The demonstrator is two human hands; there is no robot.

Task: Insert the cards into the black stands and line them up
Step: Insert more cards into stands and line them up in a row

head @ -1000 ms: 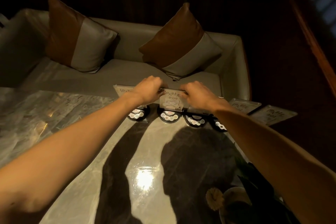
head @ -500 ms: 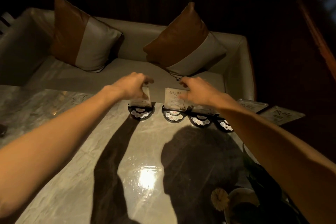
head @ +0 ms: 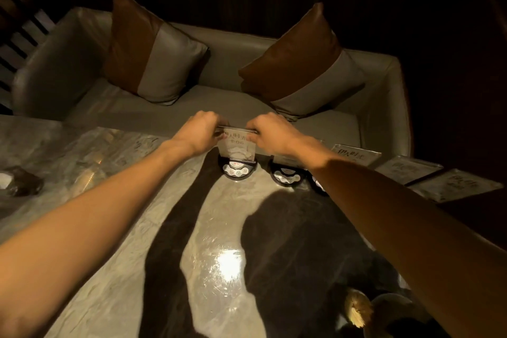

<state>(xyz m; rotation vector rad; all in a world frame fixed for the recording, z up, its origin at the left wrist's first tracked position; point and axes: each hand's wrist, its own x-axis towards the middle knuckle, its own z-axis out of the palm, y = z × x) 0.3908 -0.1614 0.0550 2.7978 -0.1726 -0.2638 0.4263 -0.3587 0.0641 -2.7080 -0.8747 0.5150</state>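
Fingertips of both hands are hidden behind the card's [head: 238, 144] top edge; left hand [head: 198, 132] and right hand [head: 274, 133] pinch its two upper corners. Below the hands, the card stands in a black stand [head: 237, 171]. Under the right forearm, a second stand [head: 287, 175] shows and a third is mostly covered. Beyond the right wrist, loose cards [head: 408, 171] lie at the table [head: 115, 228] edge. Nearer tabletop is open.

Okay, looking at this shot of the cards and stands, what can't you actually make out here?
Head view:
- Top edge of the upright card: covered by the left hand and right hand.
- Card print: too blurred to read.
- Third stand: mostly hidden by the right forearm.
- Dark object at the table's left: too dim to identify.
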